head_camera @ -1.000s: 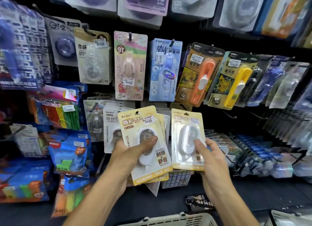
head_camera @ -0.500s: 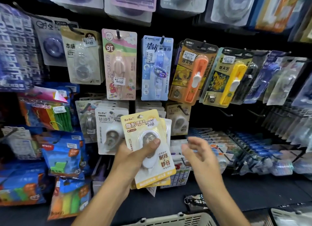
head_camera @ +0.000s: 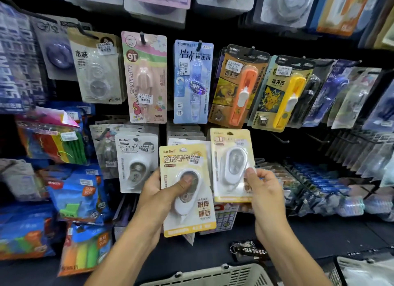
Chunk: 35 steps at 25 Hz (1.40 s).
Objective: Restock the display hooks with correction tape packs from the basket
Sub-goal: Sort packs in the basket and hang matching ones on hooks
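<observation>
At the bottom edge, nearest the camera, the slatted rim of a pale basket shows between the two forearms, and a black key tag lies on the dark shelf just beyond it to the right. Above the basket, the left hand grasps a yellow correction tape pack, thumb pressed over the clear blister and fingers behind the card; edges of further cards show behind it, how many I cannot tell. Just to its right, the right hand pinches the lower right side of a second yellow pack, held upright and a little higher, its top close to the lower row of hooks. Behind the hands hangs a grey BoBo pack with more packs stacked around it. Farther up, a row of pegs carries a pink My Melody pack, a blue pack, and orange and yellow staple pusher packs.
</observation>
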### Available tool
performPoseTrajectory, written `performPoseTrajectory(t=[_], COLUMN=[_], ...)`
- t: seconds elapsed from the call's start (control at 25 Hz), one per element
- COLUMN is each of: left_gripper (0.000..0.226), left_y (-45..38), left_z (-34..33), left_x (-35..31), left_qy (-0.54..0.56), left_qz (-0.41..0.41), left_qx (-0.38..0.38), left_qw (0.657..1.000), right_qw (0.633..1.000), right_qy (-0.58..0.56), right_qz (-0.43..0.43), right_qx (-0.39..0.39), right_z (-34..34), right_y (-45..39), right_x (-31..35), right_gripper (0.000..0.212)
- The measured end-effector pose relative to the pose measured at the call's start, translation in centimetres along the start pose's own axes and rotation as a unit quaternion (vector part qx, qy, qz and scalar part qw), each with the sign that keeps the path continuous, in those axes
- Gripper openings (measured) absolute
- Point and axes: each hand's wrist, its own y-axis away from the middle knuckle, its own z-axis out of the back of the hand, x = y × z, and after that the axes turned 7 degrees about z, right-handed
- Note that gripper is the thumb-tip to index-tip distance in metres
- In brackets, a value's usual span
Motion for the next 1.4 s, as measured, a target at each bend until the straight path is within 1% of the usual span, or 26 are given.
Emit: performPoseTrajectory(t=[0.08, 0.16, 0.24, 0.32, 0.4, 0.44, 0.48, 0.52, 0.6, 0.64, 0.68, 0.72, 0.8, 0.92, 1.0, 1.04, 1.12, 1.2, 1.24, 1.36, 1.4], left_gripper=[0.053, 0.056, 0.061, 0.067, 0.069, 0.068, 0.068, 0.069, 0.072, 0.071, 0.069, 0.067, 0.063, 0.05, 0.044, 0.041, 0.035, 0.033, 0.033, 0.033, 0.031], left_y=[-0.1, -0.2, -0.2, 0.0, 0.1, 0.2, 0.2, 0.2, 0.3, 0.3, 0.3, 0.3, 0.3, 0.2, 0.2, 0.2, -0.1, -0.3, -0.3, -0.1, 0.0], left_z=[0.3, 0.5, 0.3, 0.1, 0.0, -0.1, -0.1, -0.2, -0.4, -0.4, -0.4, -0.3, 0.0, -0.1, -0.2, -0.1, 0.4, 1.0, 1.1, 0.9, 0.8], left_x=[-0.2, -0.4, -0.5, -0.6, -0.5, -0.5, -0.4, -0.3, -0.2, -0.2, -0.2, -0.3, -0.4, -0.4, -0.3, -0.3, -0.7, -1.0, -1.1, -1.2, -1.1], left_qy=[0.009, 0.012, 0.013, 0.014, 0.014, 0.015, 0.013, 0.008, -0.003, -0.001, 0.011, 0.027, 0.028, 0.008, 0.021, 0.033, 0.055, 0.063, 0.065, 0.062, 0.059], left_qz=[-0.003, -0.007, -0.013, -0.02, -0.028, -0.031, -0.033, -0.035, -0.033, -0.028, -0.018, -0.008, -0.001, -0.015, -0.021, -0.024, -0.026, -0.026, -0.025, -0.02, -0.018], left_qx=[-0.025, -0.037, -0.046, -0.055, -0.062, -0.064, -0.064, -0.063, -0.052, -0.038, -0.021, -0.006, 0.009, 0.004, -0.011, -0.025, -0.061, -0.079, -0.082, -0.089, -0.092], left_qw=[1.0, 0.999, 0.999, 0.998, 0.998, 0.997, 0.997, 0.997, 0.998, 0.999, 1.0, 1.0, 1.0, 1.0, 0.999, 0.999, 0.996, 0.995, 0.994, 0.994, 0.994], right_qw=[0.996, 0.991, 0.987, 0.991, 0.997, 0.997, 0.994, 0.991, 0.975, 0.969, 0.972, 0.98, 0.991, 0.993, 0.997, 0.999, 0.999, 0.996, 0.994, 0.98, 0.982], right_qy=[0.08, 0.12, 0.137, 0.114, 0.071, 0.08, 0.101, 0.101, 0.06, 0.048, 0.044, 0.027, -0.005, -0.011, -0.017, -0.007, 0.05, 0.076, 0.085, 0.172, 0.168], right_qz=[0.019, 0.036, 0.046, 0.031, -0.017, -0.021, -0.003, 0.014, 0.027, 0.033, 0.04, 0.035, 0.014, 0.03, 0.028, 0.023, 0.012, 0.011, 0.02, 0.063, 0.048], right_qx=[-0.03, -0.055, -0.067, -0.059, -0.023, -0.001, 0.033, 0.089, 0.214, 0.238, 0.228, 0.196, 0.132, 0.11, 0.076, 0.045, -0.015, -0.055, -0.067, -0.08, -0.074], right_z=[1.0, 1.7, 1.7, 1.4, 0.8, 0.5, 0.1, -0.5, -2.0, -2.6, -3.0, -3.2, -3.0, -2.2, -1.7, -1.3, -0.2, 0.8, 0.9, 0.7, 0.5], right_y=[-1.0, -1.4, -1.3, -1.1, -0.4, 0.1, 0.8, 1.8, 3.6, 4.0, 4.0, 3.8, 2.9, 2.1, 1.6, 1.2, 0.2, -0.2, -0.4, -1.0, -1.3], right_x=[-0.2, -0.4, -0.5, -0.3, 0.0, 0.0, 0.1, 0.1, 0.1, 0.0, -0.3, -0.2, -0.1, 0.0, -0.3, -0.4, -0.8, -1.0, -1.0, -0.4, -0.1], right_gripper=[0.021, 0.018, 0.015, 0.01, 0.03, 0.035, 0.033, 0.028, 0.023, 0.018, 0.011, 0.003, 0.006, 0.01, 0.012, 0.013, 0.014, 0.014, 0.014, 0.012, 0.013])
